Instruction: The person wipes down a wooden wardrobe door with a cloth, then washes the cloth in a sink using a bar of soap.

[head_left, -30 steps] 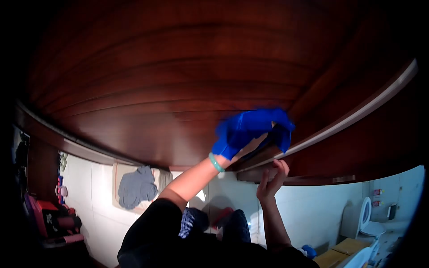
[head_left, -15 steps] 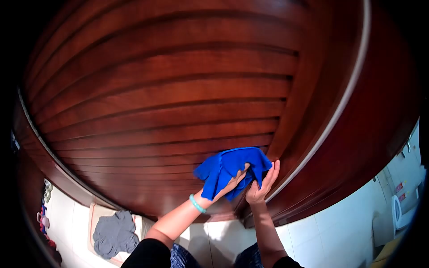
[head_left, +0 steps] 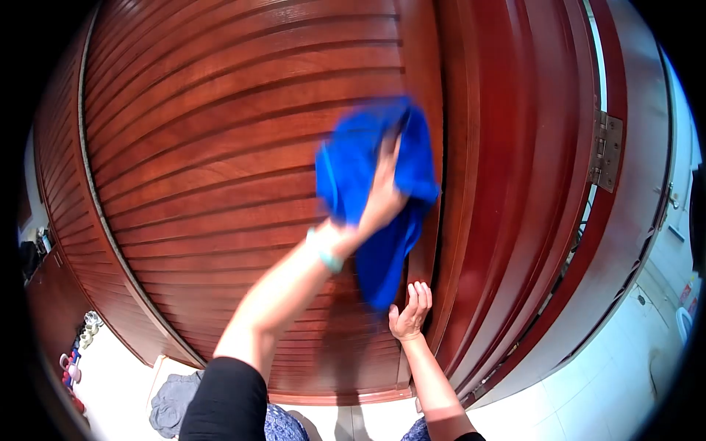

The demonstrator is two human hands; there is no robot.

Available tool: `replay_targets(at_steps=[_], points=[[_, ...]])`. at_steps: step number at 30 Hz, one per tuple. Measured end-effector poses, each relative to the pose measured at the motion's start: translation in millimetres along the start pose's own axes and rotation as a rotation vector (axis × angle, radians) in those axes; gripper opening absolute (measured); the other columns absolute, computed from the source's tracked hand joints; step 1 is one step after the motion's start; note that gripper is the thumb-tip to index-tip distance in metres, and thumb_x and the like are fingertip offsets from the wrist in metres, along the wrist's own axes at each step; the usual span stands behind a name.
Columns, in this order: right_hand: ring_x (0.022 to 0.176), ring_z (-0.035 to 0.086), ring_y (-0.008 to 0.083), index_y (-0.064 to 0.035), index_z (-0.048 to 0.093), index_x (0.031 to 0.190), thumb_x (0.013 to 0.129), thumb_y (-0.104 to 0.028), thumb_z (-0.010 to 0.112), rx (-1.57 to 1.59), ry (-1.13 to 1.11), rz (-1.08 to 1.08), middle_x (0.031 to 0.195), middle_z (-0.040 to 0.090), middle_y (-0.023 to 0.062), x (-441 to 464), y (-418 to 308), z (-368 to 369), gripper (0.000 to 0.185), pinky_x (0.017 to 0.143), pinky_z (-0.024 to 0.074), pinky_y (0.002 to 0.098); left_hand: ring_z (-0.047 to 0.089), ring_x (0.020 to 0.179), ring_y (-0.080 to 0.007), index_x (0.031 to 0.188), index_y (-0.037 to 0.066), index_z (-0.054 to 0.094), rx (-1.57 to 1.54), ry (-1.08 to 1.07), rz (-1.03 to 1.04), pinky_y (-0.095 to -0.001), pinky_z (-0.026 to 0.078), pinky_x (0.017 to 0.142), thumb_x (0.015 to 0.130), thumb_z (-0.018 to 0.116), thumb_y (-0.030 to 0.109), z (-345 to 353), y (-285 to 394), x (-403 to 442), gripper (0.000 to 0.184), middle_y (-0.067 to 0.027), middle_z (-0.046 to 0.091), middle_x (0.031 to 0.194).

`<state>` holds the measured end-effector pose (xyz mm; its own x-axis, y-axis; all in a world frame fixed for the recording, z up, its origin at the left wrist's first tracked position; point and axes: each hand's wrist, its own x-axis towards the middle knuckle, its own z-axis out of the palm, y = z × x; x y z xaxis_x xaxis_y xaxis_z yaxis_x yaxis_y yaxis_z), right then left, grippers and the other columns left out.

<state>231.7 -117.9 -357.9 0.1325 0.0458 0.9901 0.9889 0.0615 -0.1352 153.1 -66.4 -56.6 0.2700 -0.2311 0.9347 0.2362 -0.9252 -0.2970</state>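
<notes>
My left hand (head_left: 382, 195), with a pale green bracelet (head_left: 324, 251) at the wrist, presses a blue cloth (head_left: 346, 165) to the slatted wooden door (head_left: 220, 176). The cloth is blurred, and its lower end hangs below the hand. Part of the fingers is hidden by its folds. Lower and to the right, my right hand (head_left: 412, 312) rests by the door's right edge, fingers stretched upward and holding nothing. It is close to the cloth's hanging tip.
Right of the slatted door stands a dark red wooden frame (head_left: 500, 184) with a metal hinge (head_left: 606, 152). A grey cloth (head_left: 173, 400) lies at the lower left. Shoes (head_left: 90, 328) line the far left of the pale tiled floor (head_left: 588, 393).
My left hand has carried the blue cloth up the door. My right hand is now apart from it, lower down at the edge. The view has shifted, showing the hinge.
</notes>
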Motion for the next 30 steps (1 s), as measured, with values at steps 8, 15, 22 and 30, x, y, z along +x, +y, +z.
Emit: replay_targets(at_steps=[8,15,22,30], points=[[0.115,0.040,0.0392,0.0094,0.043,0.123,0.085,-0.025,0.052,0.020,0.046,0.015,0.124,0.042,0.0229,2,2,-1,0.052,0.099,0.0338,0.0478,0.030,0.131,-0.0383,0.137,0.004,0.035,-0.062,0.180,0.033,-0.0411,0.024,0.109,0.084,0.056,0.030,25,-23,101,0.063,-0.0201,0.029,0.144],[0.122,0.038,0.0376,0.0070,0.043,0.127,0.087,-0.006,0.049,-0.127,0.083,0.006,0.129,0.043,0.0207,9,1,0,0.043,0.104,0.0310,0.0463,0.035,0.127,-0.0399,0.132,0.006,0.047,0.119,0.107,0.079,-0.0496,0.024,0.107,0.078,0.063,0.043,-21,-7,-39,0.067,-0.0196,0.038,0.139],[0.123,0.038,0.0336,0.0058,0.040,0.130,0.097,-0.023,0.042,-0.131,0.109,-0.064,0.134,0.040,0.0181,16,-1,2,0.044,0.102,0.0327,0.0432,0.023,0.136,-0.0335,0.139,0.002,0.034,0.020,0.144,-0.348,-0.0384,0.014,0.113,0.081,0.056,0.023,-119,-130,-96,0.066,-0.0198,0.029,0.145],[0.123,0.037,0.0325,0.0067,0.039,0.131,0.096,-0.027,0.042,-0.129,0.113,-0.060,0.135,0.038,0.0176,18,-6,-1,0.048,0.103,0.0323,0.0428,0.026,0.133,-0.0372,0.134,0.006,0.042,0.889,0.325,-0.708,-0.0493,0.022,0.107,0.091,0.045,0.032,-288,-262,-223,0.050,-0.0145,0.035,0.143]])
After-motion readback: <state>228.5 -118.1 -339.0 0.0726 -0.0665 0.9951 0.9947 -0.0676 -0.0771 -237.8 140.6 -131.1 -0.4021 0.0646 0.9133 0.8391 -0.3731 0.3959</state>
